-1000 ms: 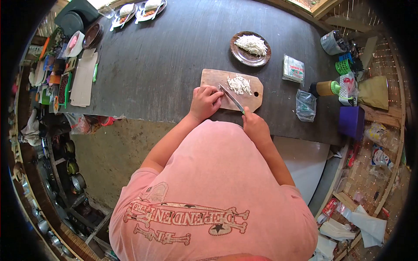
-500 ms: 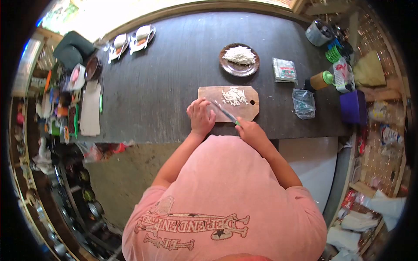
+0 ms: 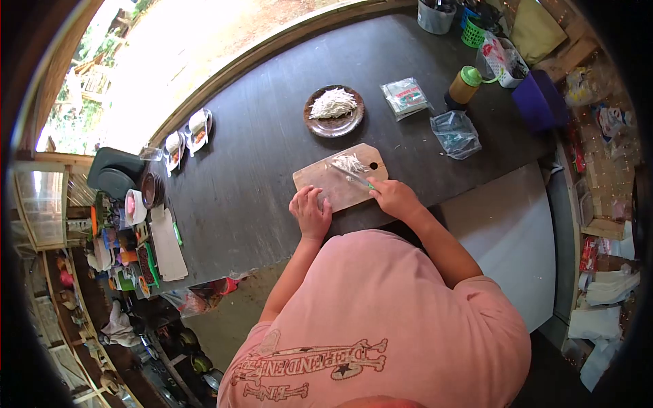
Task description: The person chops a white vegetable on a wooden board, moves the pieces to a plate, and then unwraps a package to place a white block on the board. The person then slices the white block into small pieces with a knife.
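Our right hand (image 3: 396, 199) grips the knife (image 3: 352, 176), whose long axis slants from us toward the far left over the cutting board (image 3: 340, 195). The white shreds (image 3: 350, 162) lie on the board's far part, left and far of that hand and nearer to it than to our left hand (image 3: 312, 216), which rests loosely on the near-left edge, seemingly holding nothing. Our fingers hide most of the handle; we cannot tell whether blade meets shreds.
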Available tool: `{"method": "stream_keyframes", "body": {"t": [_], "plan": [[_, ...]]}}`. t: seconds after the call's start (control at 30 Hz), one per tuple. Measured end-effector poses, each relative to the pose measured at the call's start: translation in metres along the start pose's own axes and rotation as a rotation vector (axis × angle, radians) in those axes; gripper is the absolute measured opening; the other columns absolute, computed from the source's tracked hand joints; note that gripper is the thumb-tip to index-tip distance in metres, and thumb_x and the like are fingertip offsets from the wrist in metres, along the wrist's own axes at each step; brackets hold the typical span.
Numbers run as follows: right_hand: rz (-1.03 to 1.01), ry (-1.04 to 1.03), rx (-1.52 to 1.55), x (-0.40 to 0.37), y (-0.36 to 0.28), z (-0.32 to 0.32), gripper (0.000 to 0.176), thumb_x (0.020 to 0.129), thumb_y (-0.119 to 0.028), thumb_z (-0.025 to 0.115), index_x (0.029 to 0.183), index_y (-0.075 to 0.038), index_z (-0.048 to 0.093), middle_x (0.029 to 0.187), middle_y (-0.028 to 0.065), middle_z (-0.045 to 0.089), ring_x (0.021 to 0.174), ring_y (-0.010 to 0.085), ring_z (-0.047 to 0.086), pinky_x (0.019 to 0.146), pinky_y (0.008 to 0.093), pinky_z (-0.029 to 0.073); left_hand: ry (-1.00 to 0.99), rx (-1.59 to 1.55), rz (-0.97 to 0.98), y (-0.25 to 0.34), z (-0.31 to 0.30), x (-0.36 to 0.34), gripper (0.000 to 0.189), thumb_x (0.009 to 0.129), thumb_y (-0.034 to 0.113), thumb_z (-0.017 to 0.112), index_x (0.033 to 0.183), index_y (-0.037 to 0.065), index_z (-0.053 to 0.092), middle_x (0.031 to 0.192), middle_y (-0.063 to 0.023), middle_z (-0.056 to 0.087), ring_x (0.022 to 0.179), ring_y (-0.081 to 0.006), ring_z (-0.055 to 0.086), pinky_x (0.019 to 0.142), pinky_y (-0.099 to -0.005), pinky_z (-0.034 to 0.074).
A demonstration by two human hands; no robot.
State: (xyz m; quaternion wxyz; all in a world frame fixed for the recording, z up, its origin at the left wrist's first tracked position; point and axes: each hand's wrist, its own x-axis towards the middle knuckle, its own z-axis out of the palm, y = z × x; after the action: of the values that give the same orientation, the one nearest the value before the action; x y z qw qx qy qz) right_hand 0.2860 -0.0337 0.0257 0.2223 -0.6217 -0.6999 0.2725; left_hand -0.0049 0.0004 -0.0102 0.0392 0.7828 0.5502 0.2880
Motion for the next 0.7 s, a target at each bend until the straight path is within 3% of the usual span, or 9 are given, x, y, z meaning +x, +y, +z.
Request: {"method": "stream_keyframes", "body": {"t": [0.27, 0.37, 0.47, 0.63, 0.7], "plan": [[-0.088, -0.183, -0.039, -0.010, 0.002, -0.004, 0.039, 0.109, -0.032, 0.065, 0.145, -0.017, 0.072, 0.109, 0.0155, 0.081, 0.099, 0.0389, 0.080, 0.085, 0.0536, 0.064, -0.045, 0.013, 0.006, 0.000, 0.001, 0.001, 0.038, 0.094, 0.024, 0.075, 0.131, 0.015, 0.071, 0.144, -0.0089, 0.064, 0.144, -0.0333, 0.054, 0.124, -0.0541, 0.032], [-0.043, -0.090, -0.080, 0.001, 0.021, -0.014, 0.036, 0.106, -0.033, 0.070, 0.139, -0.021, 0.074, 0.103, 0.0129, 0.079, 0.095, 0.0364, 0.079, 0.082, 0.0511, 0.063, -0.040, 0.039, -0.009, -0.003, 0.003, -0.001, 0.037, 0.096, 0.025, 0.073, 0.131, 0.015, 0.070, 0.145, -0.0097, 0.064, 0.144, -0.0336, 0.054, 0.124, -0.0537, 0.032], [-0.035, -0.071, -0.002, 0.003, 0.036, -0.027, 0.037, 0.109, -0.031, 0.065, 0.144, -0.022, 0.072, 0.104, 0.0144, 0.080, 0.094, 0.0390, 0.079, 0.081, 0.0541, 0.063, -0.029, 0.061, -0.012, -0.008, 0.004, -0.004, 0.038, 0.095, 0.025, 0.073, 0.131, 0.015, 0.071, 0.144, -0.0094, 0.065, 0.143, -0.0332, 0.055, 0.124, -0.0527, 0.032], [-0.288, -0.230, -0.043, 0.000, 0.056, -0.039, 0.036, 0.108, -0.035, 0.065, 0.142, -0.022, 0.070, 0.100, 0.0129, 0.078, 0.092, 0.0378, 0.080, 0.079, 0.0536, 0.063, 0.006, 0.089, -0.007, -0.009, 0.006, -0.003, 0.039, 0.093, 0.024, 0.073, 0.131, 0.015, 0.071, 0.143, -0.0094, 0.066, 0.142, -0.0328, 0.056, 0.124, -0.0518, 0.033], [-0.260, -0.232, -0.046, 0.004, 0.058, -0.041, 0.035, 0.109, -0.035, 0.065, 0.141, -0.021, 0.070, 0.102, 0.0129, 0.078, 0.092, 0.0381, 0.080, 0.078, 0.0531, 0.064, 0.005, 0.120, 0.006, -0.008, 0.004, -0.005, 0.037, 0.096, 0.025, 0.070, 0.132, 0.014, 0.070, 0.143, -0.0110, 0.066, 0.141, -0.0336, 0.057, 0.123, -0.0522, 0.034]]}}
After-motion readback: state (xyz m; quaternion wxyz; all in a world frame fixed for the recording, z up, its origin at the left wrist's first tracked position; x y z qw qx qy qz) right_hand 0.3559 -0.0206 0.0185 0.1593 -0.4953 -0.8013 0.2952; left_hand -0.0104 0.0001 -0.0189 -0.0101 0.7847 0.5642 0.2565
